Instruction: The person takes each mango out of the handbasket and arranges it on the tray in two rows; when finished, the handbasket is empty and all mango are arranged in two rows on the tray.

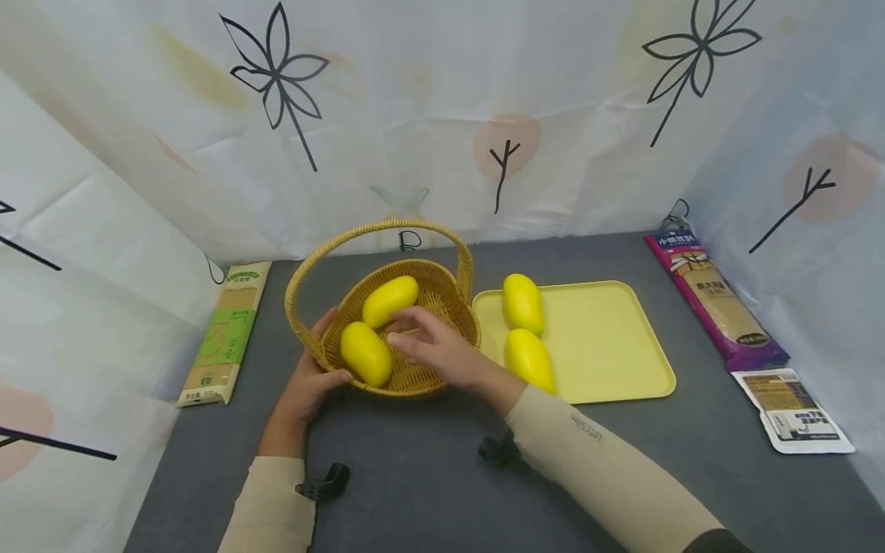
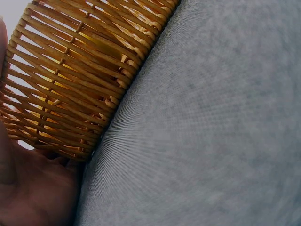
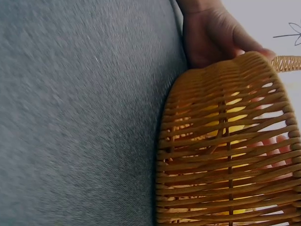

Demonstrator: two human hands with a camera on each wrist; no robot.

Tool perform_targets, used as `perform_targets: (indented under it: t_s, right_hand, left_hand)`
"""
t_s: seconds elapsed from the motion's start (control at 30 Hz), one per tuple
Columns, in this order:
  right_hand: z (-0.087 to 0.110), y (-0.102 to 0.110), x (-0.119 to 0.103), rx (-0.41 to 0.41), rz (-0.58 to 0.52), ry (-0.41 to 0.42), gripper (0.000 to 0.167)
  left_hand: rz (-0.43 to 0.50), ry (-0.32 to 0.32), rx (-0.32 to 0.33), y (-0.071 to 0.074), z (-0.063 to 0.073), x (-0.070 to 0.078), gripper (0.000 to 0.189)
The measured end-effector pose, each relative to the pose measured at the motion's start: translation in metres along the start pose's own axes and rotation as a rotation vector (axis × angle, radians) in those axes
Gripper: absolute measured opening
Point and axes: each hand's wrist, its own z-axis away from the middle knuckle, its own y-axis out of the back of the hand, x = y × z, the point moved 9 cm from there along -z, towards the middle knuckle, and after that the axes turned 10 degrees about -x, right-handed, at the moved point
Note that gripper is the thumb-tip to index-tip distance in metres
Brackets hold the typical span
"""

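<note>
A wicker basket [image 1: 448, 298] with a tall arched handle stands on the grey table, two smooth yellow mangoes inside: one toward the back [image 1: 390, 301], another at the front left [image 1: 366, 354]. My left hand [image 1: 309, 384] grips the basket's left side, thumb at the rim; the left wrist view shows its palm [image 2: 40, 193] against the woven wall. Over the basket's right half reaches my right hand [image 1: 442, 349], fingers loosely bent beside the mangoes and holding nothing. Through the weave in the right wrist view, its fingertips [image 3: 277, 148] show. Two more mangoes, one behind [image 1: 523, 304] the other [image 1: 529, 359], lie on the yellow tray.
The pale yellow tray [image 1: 608, 342] lies right of the basket. A noodle packet [image 1: 227, 334] is at the far left. On the right are a purple noodle bag [image 1: 719, 299] and a white pouch [image 1: 795, 411]. Patterned curtains [image 1: 574, 169] border the table's back and sides.
</note>
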Motion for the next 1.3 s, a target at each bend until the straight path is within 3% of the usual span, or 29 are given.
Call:
perform_targets:
  t_s: [0.47,0.67,0.83,1.1,1.3]
  right_hand:
    - [-0.029,0.000,0.032,-0.051,0.037,-0.247,0.077]
    - [-0.035,-0.009,0.039,-0.136,0.115,-0.317,0.084]
    - [-0.038,-0.015,0.042,-0.204,0.232,-0.318,0.084]
    - [-0.041,-0.014,0.044,-0.218,0.331,-0.277,0.063]
    - [-0.038,-0.010,0.043,-0.204,0.341,-0.301,0.070]
  left_hand:
    - [-0.003,-0.016,-0.011,-0.001,-0.001,0.002,0.104]
    - [-0.002,-0.014,-0.003,0.001,0.000,0.001,0.105]
    - [-0.002,-0.005,-0.016,0.000,0.000,-0.001,0.105]
    - [0.008,-0.016,-0.026,0.000,0.001,0.000,0.106]
    - [0.015,-0.018,-0.023,-0.002,0.000,0.001,0.106]
